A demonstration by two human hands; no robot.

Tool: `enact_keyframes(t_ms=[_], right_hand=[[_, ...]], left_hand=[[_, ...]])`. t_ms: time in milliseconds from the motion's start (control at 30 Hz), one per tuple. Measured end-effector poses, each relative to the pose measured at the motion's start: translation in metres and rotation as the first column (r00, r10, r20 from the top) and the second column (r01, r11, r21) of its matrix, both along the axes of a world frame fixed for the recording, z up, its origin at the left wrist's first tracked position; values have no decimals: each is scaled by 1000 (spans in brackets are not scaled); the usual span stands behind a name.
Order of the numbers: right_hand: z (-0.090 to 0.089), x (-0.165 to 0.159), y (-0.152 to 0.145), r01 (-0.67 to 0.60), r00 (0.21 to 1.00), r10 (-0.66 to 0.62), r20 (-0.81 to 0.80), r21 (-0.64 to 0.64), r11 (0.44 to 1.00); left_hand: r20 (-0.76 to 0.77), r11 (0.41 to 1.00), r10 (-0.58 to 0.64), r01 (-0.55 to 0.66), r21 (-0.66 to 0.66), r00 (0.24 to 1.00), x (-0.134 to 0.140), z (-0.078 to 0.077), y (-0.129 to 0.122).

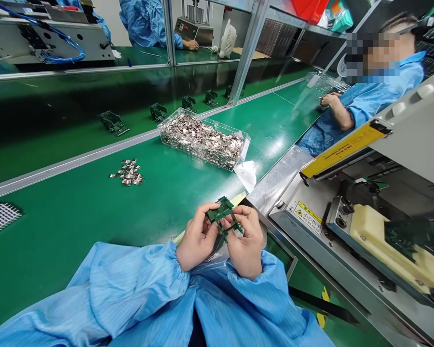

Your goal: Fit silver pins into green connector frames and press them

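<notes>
Between my two hands, over the near edge of the green worktop, is a dark green plastic frame [222, 210] with cut-outs and thin legs. My left hand [198, 237] pinches its left side between thumb and fingers. On the other side, my right hand [246, 241] grips it, with the thumb near its lower part. Farther out, a clear plastic box [240, 156] holds a heap of small shiny metal pieces [202, 135]. A loose little pile of similar metal pieces [130, 172] lies to the left on the worktop.
Several green frames stand in a row on the conveyor belt [50, 140] beyond a metal rail. A machine with a yellow fixture [369, 229] stands close on my right. White paper [246, 174] lies by the box. A co-worker in blue [369, 101] sits at far right.
</notes>
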State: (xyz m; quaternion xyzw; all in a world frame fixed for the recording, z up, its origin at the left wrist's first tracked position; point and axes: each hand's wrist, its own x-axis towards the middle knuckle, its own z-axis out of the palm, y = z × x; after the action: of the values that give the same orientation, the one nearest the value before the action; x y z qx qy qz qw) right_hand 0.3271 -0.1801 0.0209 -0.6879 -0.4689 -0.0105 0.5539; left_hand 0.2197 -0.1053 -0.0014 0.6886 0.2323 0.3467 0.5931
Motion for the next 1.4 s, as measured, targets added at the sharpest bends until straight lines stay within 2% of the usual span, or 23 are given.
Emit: enact_keyframes(t_ms=[133,300,367,467,533,600,667,700,733,767,800,833,867,900,1000,1100,1167,1233,1300,1400], right_hand=[[-6,-2,2,32,993,-26,-119,48,998],[-8,11,-6,-84,900,127,-417,122,989],[1,24,-18,-194,900,217,-379,97,976],[25,44,-48,-411,902,403,-152,-23,911],[41,58,-76,-446,895,444,-55,-58,893],[52,72,-110,-376,926,373,-54,-56,925],[56,91,-149,-174,980,170,-98,-32,984],[56,102,-170,6,994,-4,-106,22,1000],[55,114,-191,241,967,-228,-115,119,963],[53,126,-211,481,876,-459,-146,238,844],[52,139,-229,651,752,-632,-188,360,668],[51,151,-244,743,649,-722,-241,408,531],[50,162,-257,793,579,-766,-281,413,448],[50,171,-267,815,550,-778,-303,395,423],[53,191,-280,795,599,-748,-285,318,516],[63,206,-273,708,702,-692,-169,270,652],[72,218,-262,641,764,-643,-43,159,751],[81,232,-250,573,818,-570,77,-25,819],[87,244,-239,496,868,-480,126,-181,850],[91,253,-230,394,919,-383,93,-257,883]], left_hand=[[-14,1000,10,-10,29,1000,1,-3,-2],[-10,1000,-15,15,-11,1000,0,2,-2],[-52,998,-53,52,-21,997,-2,13,-4],[-151,976,-210,217,32,966,-1,38,-11],[-222,917,-360,387,92,906,9,56,-13],[-251,805,-540,580,125,804,31,75,-13],[-259,659,-692,736,156,674,69,93,-14],[-267,599,-727,775,201,632,93,102,-17],[-278,560,-733,783,271,621,120,109,-23],[-287,540,-713,763,356,639,147,116,-31],[-279,529,-680,717,454,678,175,121,-41],[-258,523,-656,673,523,710,203,124,-53],[-242,525,-639,644,557,730,229,126,-66],[-240,528,-636,641,558,733,252,126,-79],[-261,556,-666,698,451,699,299,124,-110],[-180,611,-703,714,343,688,306,123,-113],[-86,672,-688,677,300,721,291,123,-96],[-52,726,-648,637,260,760,263,123,-68],[-95,751,-618,622,223,781,227,118,-36],[-210,767,-600,630,124,772,172,97,5]])
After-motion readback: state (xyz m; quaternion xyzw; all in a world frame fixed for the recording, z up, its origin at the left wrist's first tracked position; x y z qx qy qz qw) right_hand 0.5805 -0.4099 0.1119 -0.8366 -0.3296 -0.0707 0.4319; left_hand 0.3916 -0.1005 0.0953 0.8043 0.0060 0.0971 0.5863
